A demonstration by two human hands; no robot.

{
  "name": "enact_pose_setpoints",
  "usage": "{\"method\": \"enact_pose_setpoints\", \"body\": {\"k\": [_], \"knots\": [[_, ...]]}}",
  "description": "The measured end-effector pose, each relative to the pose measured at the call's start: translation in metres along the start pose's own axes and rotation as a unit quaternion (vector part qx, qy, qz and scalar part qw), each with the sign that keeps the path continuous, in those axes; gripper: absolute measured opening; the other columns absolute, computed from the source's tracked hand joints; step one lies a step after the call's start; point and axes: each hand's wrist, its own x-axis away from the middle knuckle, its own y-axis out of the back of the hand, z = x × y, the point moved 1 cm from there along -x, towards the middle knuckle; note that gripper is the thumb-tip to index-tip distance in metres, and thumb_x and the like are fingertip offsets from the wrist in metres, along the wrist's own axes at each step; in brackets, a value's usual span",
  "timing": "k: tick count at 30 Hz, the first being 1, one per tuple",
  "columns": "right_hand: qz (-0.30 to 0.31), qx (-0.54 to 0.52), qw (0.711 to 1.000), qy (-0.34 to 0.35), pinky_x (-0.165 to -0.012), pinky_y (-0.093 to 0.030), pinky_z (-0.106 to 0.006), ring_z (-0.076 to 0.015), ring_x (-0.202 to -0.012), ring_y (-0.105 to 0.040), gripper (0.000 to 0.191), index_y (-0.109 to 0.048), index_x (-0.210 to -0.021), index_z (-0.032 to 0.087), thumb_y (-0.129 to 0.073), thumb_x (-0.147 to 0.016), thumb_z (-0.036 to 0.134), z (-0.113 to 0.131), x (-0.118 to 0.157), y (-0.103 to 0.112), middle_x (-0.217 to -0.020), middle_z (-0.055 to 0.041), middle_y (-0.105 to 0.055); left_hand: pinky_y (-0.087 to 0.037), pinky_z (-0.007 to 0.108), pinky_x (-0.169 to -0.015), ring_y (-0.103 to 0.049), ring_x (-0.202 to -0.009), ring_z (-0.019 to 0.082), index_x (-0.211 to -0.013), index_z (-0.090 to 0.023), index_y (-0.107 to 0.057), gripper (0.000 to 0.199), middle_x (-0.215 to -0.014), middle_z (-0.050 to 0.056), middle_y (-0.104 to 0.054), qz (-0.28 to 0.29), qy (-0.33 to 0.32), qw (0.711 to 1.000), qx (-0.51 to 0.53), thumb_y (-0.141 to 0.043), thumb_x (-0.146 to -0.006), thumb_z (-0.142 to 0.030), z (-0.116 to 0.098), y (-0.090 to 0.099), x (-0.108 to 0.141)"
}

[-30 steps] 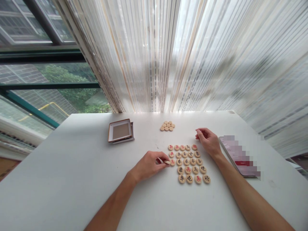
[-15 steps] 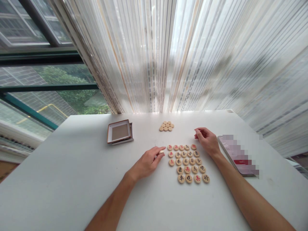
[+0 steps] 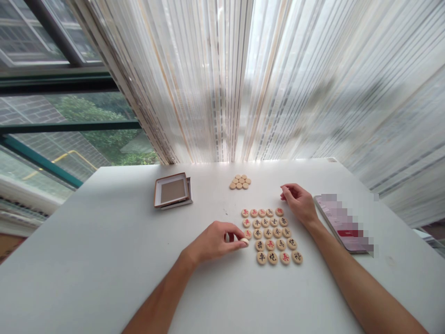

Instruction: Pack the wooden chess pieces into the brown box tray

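Observation:
Round wooden pieces with red and black characters lie in rows on the white table (image 3: 104, 260). My left hand (image 3: 219, 240) pinches a pale round piece (image 3: 244, 241) between thumb and fingertips, at the left side of the rows, just below a red-marked piece (image 3: 247, 234). My right hand (image 3: 297, 202) rests on the table beyond the upper right corner of the rows, its fingers curled together; whether anything is inside them is hidden. Further back sits a small cluster of blank-faced pieces (image 3: 239, 181).
An open shallow box (image 3: 156, 192) stands at the back left, stacked on another box part. To the right of my right forearm lies a tablet or phone (image 3: 347, 233), partly pixelated. A striped curtain (image 3: 222, 93) hangs behind the table's back edge.
My left hand has moved toward me and to the right with the piece, from beside the second row down to below the third row's left end. My right hand has stayed in place.

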Motion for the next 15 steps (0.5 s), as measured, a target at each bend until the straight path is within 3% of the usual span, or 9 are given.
{"method": "enact_pose_setpoints", "body": {"k": [5,15], "knots": [[0.004,0.000,1.000,-0.001,-0.062,-0.056,-0.029,-0.0189,-0.063,-0.069,0.037,-0.069,-0.094,0.019,-0.065,-0.086,0.055,0.0016,0.0006,0.0001,-0.070,-0.0032,-0.070,-0.044,0.021,-0.059,-0.059,-0.065,0.013,-0.092,-0.024,-0.079,0.022,-0.076,0.000,-0.072,0.055,0.014,0.998,-0.027,-0.072,-0.082,-0.043,-0.0028,-0.0049,0.0035],[0.004,0.003,1.000,-0.003,-0.064,-0.054,-0.029,-0.0189,-0.064,-0.069,0.035,-0.069,-0.095,0.019,-0.065,-0.087,0.053,0.0003,0.0006,-0.0004,-0.071,-0.0031,-0.070,-0.043,0.021,-0.063,-0.061,-0.067,0.012,-0.090,-0.023,-0.075,0.015,-0.080,-0.002,-0.072,0.024,-0.011,0.993,-0.111,-0.070,-0.085,-0.036,-0.0077,-0.0100,0.0018]]}}
